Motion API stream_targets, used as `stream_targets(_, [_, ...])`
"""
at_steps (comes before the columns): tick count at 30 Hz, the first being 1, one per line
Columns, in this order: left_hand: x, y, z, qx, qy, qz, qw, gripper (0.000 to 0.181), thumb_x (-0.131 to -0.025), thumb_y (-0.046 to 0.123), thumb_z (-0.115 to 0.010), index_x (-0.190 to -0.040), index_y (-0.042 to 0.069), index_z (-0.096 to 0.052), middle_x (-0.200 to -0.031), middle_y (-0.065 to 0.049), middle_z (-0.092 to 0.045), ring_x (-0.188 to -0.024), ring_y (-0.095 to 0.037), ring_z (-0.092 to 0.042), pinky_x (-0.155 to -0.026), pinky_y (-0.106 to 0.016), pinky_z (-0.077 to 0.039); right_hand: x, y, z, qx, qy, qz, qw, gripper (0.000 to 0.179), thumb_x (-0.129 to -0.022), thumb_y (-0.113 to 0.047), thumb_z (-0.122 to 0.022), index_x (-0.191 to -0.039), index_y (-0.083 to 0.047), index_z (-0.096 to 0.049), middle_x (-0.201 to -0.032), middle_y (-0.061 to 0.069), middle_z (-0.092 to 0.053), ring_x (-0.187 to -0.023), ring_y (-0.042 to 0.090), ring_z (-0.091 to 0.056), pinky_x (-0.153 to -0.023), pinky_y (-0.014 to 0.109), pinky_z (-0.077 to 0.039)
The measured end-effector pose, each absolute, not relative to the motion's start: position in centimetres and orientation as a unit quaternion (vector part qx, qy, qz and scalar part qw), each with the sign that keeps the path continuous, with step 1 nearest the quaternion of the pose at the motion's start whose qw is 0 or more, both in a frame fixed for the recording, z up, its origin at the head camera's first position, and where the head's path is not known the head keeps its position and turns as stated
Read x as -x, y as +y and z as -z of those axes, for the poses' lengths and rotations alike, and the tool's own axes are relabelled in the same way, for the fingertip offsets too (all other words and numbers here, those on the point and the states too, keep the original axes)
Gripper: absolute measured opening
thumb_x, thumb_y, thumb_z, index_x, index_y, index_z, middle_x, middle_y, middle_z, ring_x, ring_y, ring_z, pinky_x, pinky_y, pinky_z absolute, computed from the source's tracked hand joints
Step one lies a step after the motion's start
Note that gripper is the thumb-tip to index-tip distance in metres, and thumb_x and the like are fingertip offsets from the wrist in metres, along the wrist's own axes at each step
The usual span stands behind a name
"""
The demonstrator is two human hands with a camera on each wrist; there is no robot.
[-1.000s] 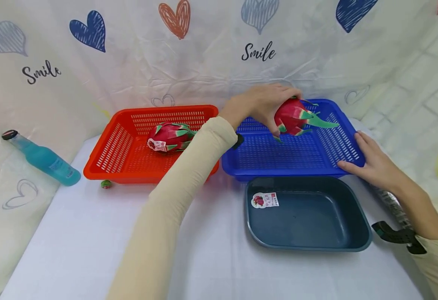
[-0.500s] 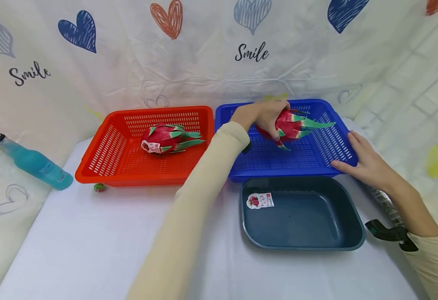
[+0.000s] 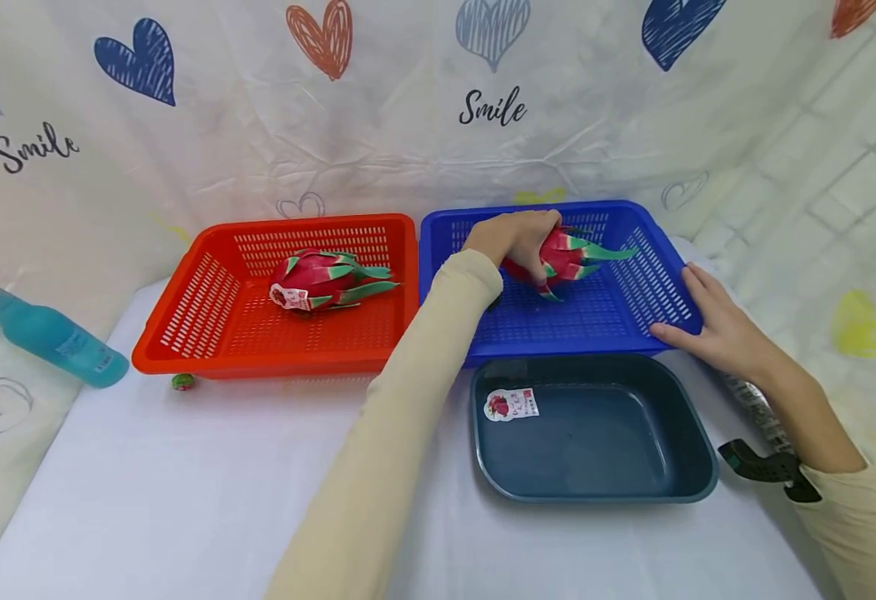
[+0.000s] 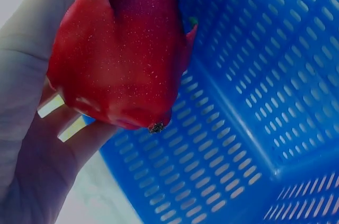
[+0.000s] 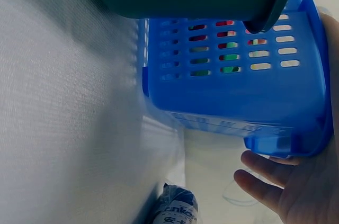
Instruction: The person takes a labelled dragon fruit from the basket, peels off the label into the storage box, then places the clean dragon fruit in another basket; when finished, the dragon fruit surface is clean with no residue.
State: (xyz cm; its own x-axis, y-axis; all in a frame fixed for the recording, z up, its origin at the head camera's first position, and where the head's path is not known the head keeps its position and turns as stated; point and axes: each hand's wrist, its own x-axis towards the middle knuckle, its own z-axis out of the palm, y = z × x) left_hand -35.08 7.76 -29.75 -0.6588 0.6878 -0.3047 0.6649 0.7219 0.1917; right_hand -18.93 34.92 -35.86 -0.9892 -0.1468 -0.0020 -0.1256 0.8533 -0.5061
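My left hand grips a red dragon fruit with green leaf tips, down inside the blue basket. In the left wrist view, the fruit lies against the palm with its stem end out, above the slotted basket floor. My right hand rests at the basket's right front corner, thumb by the front rim and fingers along the side. Its fingers stretch out straight by the rim in the right wrist view. A second dragon fruit with a paper label lies in the red basket.
A dark teal basin with a fruit sticker inside stands before the blue basket. At the left lies a bottle of blue drink. A small green-red ball sits before the red basket. A wrapped package lies on the right.
My left hand has lowered the dragon fruit into the blue basket. The right hand has stayed at the basket's corner, while the whole view has shifted slightly.
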Motion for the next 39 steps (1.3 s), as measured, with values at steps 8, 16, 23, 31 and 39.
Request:
stream_targets(8, [35.2, 8.2, 30.9, -0.357, 0.919, -0.014, 0.165, 0.077, -0.079, 0.044, -0.073, -0.136, 0.017, -0.029, -0.128, 0.003, -0.047, -0.109, -0.009, -0.046, -0.095, -0.024, -0.043, 18.9, 34.8, 35.9, 0.072, 0.962, 0.261, 0.018, 0.101, -0.090, -0.045, -0.060, -0.154, -0.004, 0.006, -0.160, 0.026, 0.010, -0.144, 0.054, 0.001, -0.108, 0.076, -0.009])
stream_targets(16, [35.0, 8.1, 30.5, -0.323, 0.926, -0.018, 0.193, 0.091, -0.077, 0.052, -0.074, -0.145, 0.023, -0.021, -0.141, 0.006, -0.042, -0.123, -0.010, -0.044, -0.104, -0.030, -0.042, 19.0, 34.9, 35.9, 0.072, 0.962, 0.262, 0.017, 0.101, -0.090, -0.045, -0.060, -0.154, -0.003, 0.007, -0.160, 0.026, 0.011, -0.145, 0.054, 0.001, -0.109, 0.076, -0.008])
stream_targets(23, [35.3, 7.4, 31.1, -0.318, 0.916, -0.083, 0.231, 0.096, -0.079, 0.048, -0.074, -0.149, 0.024, -0.013, -0.149, 0.004, -0.031, -0.132, -0.012, -0.037, -0.111, -0.029, -0.037, 18.9, 34.8, 36.0, 0.081, 0.961, 0.264, 0.011, 0.100, -0.090, -0.041, -0.060, -0.154, -0.002, 0.006, -0.160, 0.028, 0.010, -0.144, 0.055, 0.001, -0.108, 0.076, -0.008])
stream_targets(31, [35.5, 6.6, 31.6, -0.332, 0.902, -0.118, 0.249, 0.097, -0.082, 0.047, -0.071, -0.152, 0.024, -0.009, -0.153, -0.003, -0.026, -0.137, -0.016, -0.032, -0.113, -0.030, -0.035, 19.0, 34.6, 36.1, 0.081, 0.961, 0.264, 0.015, 0.100, -0.090, -0.043, -0.060, -0.154, -0.003, 0.006, -0.160, 0.027, 0.010, -0.144, 0.055, 0.001, -0.108, 0.076, -0.008])
stream_targets(39, [35.4, 5.9, 32.3, -0.332, 0.897, -0.152, 0.248, 0.103, -0.083, 0.052, -0.068, -0.156, 0.030, 0.000, -0.155, -0.004, -0.023, -0.141, -0.019, -0.029, -0.113, -0.034, -0.038, 18.9, 34.8, 36.0, 0.082, 0.960, 0.267, 0.013, 0.099, -0.091, -0.043, -0.059, -0.154, -0.002, 0.006, -0.160, 0.027, 0.010, -0.145, 0.054, 0.002, -0.109, 0.075, -0.006])
